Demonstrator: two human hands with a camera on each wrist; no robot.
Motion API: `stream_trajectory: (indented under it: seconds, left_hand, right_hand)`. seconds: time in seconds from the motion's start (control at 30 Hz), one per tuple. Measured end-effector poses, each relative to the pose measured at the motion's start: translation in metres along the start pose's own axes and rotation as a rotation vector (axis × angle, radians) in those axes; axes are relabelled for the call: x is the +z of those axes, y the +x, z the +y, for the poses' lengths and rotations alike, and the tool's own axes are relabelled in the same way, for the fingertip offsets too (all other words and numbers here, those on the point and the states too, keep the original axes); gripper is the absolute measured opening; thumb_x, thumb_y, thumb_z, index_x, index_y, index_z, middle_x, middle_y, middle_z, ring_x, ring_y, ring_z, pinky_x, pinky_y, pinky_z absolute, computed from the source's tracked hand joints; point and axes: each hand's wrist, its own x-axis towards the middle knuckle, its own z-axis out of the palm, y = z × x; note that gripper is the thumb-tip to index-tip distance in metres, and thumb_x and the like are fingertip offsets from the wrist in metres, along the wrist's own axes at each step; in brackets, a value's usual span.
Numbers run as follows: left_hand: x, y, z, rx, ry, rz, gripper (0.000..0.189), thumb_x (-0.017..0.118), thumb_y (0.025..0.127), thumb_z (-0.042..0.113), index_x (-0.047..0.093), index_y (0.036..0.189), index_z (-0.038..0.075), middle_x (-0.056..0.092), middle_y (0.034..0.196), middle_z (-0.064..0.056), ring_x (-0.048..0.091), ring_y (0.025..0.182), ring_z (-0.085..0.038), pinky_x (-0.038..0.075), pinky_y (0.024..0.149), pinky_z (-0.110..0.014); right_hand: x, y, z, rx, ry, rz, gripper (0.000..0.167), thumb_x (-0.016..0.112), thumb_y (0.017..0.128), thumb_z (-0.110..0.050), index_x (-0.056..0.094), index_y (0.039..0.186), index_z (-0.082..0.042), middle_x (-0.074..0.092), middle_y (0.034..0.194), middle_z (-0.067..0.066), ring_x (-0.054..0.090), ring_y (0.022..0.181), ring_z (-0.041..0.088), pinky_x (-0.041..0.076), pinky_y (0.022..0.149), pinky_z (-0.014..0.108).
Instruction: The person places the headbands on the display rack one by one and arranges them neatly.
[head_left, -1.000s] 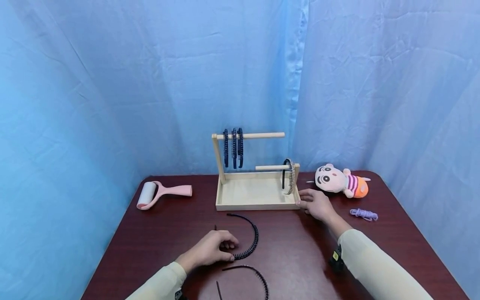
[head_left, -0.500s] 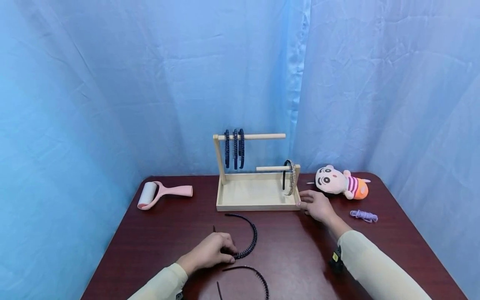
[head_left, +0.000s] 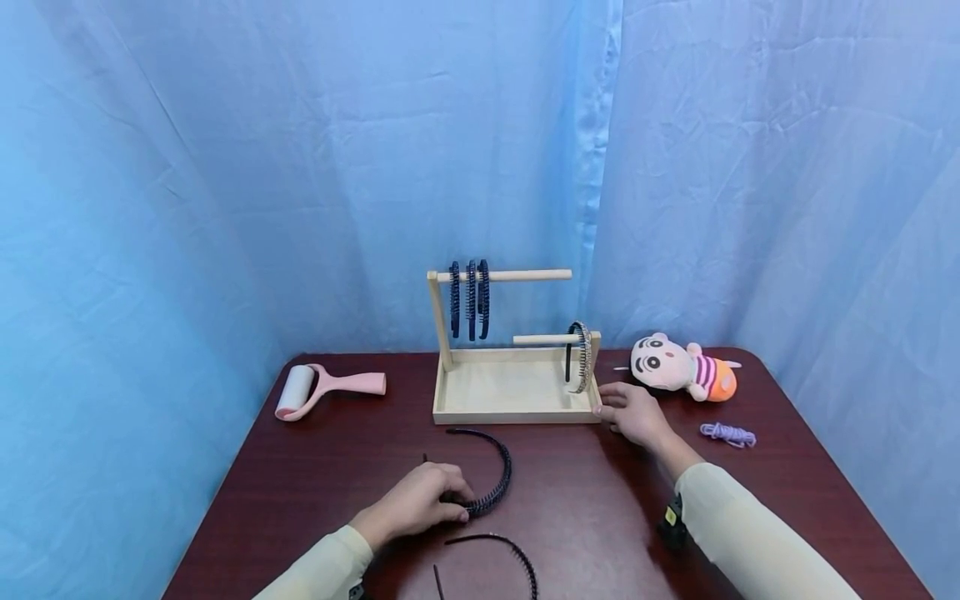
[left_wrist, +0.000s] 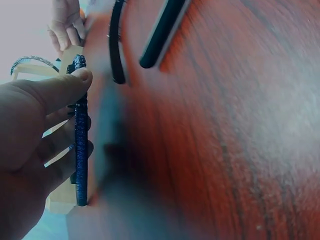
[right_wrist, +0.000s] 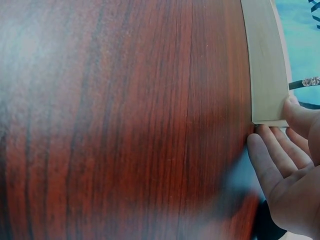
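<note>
My left hand (head_left: 420,502) pinches a black toothed headband (head_left: 501,483) low on the dark table, thumb on its outer side. In the left wrist view this headband (left_wrist: 81,150) runs edge-on between thumb and fingers. Nearer me lies a second black headband (head_left: 517,554), partly cut off by the frame. My right hand (head_left: 637,414) touches the front right corner of a wooden headband stand (head_left: 517,417); in the right wrist view its fairly straight fingers lie against the end wall, thumb at the rim. Several black headbands (head_left: 471,300) hang on the upper bar, a glittery headband (head_left: 583,358) on the lower.
A pink lint roller (head_left: 330,387) lies at the table's left. To the right are a plush doll (head_left: 682,367) and a bundle of lilac cord (head_left: 727,434). Blue curtains (head_left: 360,167) hang behind the table (head_left: 585,517).
My left fingers have come onto the headband, which has shifted slightly left with them. My right hand stays at the stand's corner. The head view has tilted slightly.
</note>
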Motion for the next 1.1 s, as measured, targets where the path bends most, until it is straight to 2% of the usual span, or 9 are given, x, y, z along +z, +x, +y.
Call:
stream_trajectory:
  seconds: [0.23,0.4,0.5,0.63,0.83,0.97,1.1]
  left_hand:
    - [-0.012,-0.001,0.012,-0.022,-0.005,0.063,0.010,0.080,0.091,0.024,0.078,0.101,0.024,0.068,0.097,0.018,0.062,0.092,0.005,0.054,0.088,-0.028]
    - [-0.024,0.000,0.028,-0.021,-0.087,0.126,0.011,0.079,0.092,0.020,0.077,0.102,0.024,0.068,0.094,0.014,0.062,0.086,0.001,0.055,0.079,-0.024]
    - [-0.031,0.003,0.038,-0.008,-0.153,0.175,0.011,0.079,0.092,0.019,0.076,0.102,0.023,0.069,0.094,0.011,0.063,0.086,-0.003,0.057,0.077,-0.027]
    - [-0.039,0.010,0.050,-0.004,-0.220,0.223,0.012,0.079,0.092,0.018,0.075,0.103,0.022,0.069,0.097,0.010,0.063,0.088,-0.002,0.060,0.078,-0.031]
    - [-0.049,0.025,0.063,-0.009,-0.285,0.294,0.014,0.079,0.091,0.014,0.074,0.103,0.018,0.068,0.095,0.007,0.063,0.088,-0.003,0.059,0.079,-0.026]
    - [-0.055,0.034,0.066,-0.032,-0.336,0.332,0.014,0.079,0.091,0.014,0.073,0.104,0.016,0.067,0.096,0.005,0.063,0.089,-0.007,0.058,0.077,-0.027]
    - [-0.059,0.044,0.065,-0.076,-0.411,0.351,0.014,0.077,0.093,0.012,0.071,0.105,0.013,0.069,0.098,0.002,0.064,0.090,-0.010,0.059,0.079,-0.031]
  right_hand:
    - [0.000,0.000,0.001,0.000,0.004,-0.008,0.047,0.071,0.098,-0.012,0.056,0.140,0.004,0.062,0.135,0.030,0.072,0.100,0.024,0.062,0.078,0.042]
    - [0.000,0.000,0.000,0.001,0.005,-0.015,0.048,0.071,0.098,-0.013,0.056,0.140,0.004,0.062,0.135,0.030,0.072,0.100,0.024,0.062,0.078,0.042]
    - [0.000,0.000,-0.001,0.007,0.015,-0.014,0.049,0.072,0.097,-0.013,0.056,0.140,0.005,0.062,0.135,0.030,0.072,0.100,0.025,0.062,0.079,0.042]
    - [-0.001,-0.001,-0.002,0.017,0.020,-0.007,0.049,0.072,0.097,-0.012,0.055,0.141,0.004,0.062,0.136,0.029,0.072,0.103,0.026,0.062,0.080,0.042]
    - [-0.001,0.000,-0.001,0.004,0.007,-0.015,0.048,0.070,0.098,-0.012,0.055,0.141,0.004,0.062,0.136,0.030,0.071,0.104,0.026,0.062,0.079,0.042]
    - [-0.001,0.002,-0.002,-0.005,-0.002,-0.014,0.048,0.072,0.097,-0.011,0.056,0.140,0.004,0.063,0.134,0.029,0.071,0.104,0.027,0.062,0.078,0.041]
    - [-0.003,0.001,-0.004,-0.006,-0.003,-0.025,0.048,0.071,0.098,-0.011,0.056,0.140,0.005,0.063,0.134,0.030,0.071,0.104,0.027,0.062,0.077,0.041]
